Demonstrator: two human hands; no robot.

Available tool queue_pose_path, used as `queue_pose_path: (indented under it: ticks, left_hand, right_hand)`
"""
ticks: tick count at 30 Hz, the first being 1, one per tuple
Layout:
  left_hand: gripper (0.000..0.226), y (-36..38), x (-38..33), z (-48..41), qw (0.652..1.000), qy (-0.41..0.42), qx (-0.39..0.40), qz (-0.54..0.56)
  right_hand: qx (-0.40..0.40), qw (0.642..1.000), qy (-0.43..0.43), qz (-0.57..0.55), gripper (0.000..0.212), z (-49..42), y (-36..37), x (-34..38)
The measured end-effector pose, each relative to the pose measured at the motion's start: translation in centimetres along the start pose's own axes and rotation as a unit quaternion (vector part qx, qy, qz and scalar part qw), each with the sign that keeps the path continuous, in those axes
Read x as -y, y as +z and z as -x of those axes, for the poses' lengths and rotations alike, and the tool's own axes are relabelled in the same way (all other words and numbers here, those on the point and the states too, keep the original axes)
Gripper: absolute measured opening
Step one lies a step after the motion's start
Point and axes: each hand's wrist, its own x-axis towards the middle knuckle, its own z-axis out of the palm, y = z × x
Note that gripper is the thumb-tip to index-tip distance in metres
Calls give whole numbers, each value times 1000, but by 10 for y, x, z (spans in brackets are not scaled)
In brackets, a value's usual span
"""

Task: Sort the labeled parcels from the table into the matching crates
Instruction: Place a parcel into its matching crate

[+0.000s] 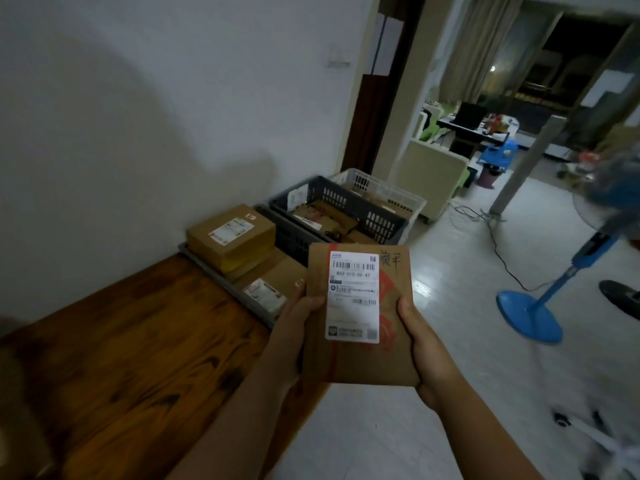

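Note:
A flat brown cardboard parcel (367, 355) with a white shipping label and red print is held up in front of me. My left hand (294, 327) grips its left edge and my right hand (426, 355) grips its right edge. Beyond it, three crates stand in a row along the wall: a grey crate (221, 275) holding labeled cardboard boxes, a dark blue crate (377, 220) with parcels inside, and a white crate (405, 195) with parcels inside.
A dark wooden table (131, 341) fills the lower left against the white wall. A blue standing fan (533, 313) stands on the tiled floor at right, with a black cable running across the floor. A doorway opens onto a furnished room behind.

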Motion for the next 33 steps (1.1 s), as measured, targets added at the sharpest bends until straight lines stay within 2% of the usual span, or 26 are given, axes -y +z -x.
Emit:
queue_pose_path:
  ticks: [4,7,10,12,17,19,21,26,31,33]
  left_hand:
    - [39,-23,-12,-43,998,10,-35,57]
    - [48,-42,-20,-66,991,10,-68,111]
    - [39,-61,-27,-83,979,4,-131,157]
    - [35,-73,-30,-93,971,9,-162,178]
    - [52,-90,-30,-122,949,34,-243,198]
    - [47,-88,-30,-146,935,34,-281,213]
    - [41,-81,-28,-165,924,41,-307,224]
    - [42,-59,-22,-211,900,36,-366,232]
    - [42,-52,-14,-235,878,17,-410,246]
    - [44,-49,-10,-241,870,8,-423,251]
  right_hand:
    - [33,999,21,15,75,-64,17,8]
    - [60,997,45,15,66,-103,35,12]
    - [89,992,82,19,59,-144,56,17]
    - [124,987,99,16,63,-170,71,19]
    - [207,971,110,48,71,-242,91,8]
    - [237,962,125,52,76,-279,89,4]
    - [267,951,152,42,72,-310,87,2]
    - [323,923,205,50,76,-374,70,-1]
    - [364,896,245,60,61,-413,64,-7]
    - [374,889,252,71,61,-422,63,-8]
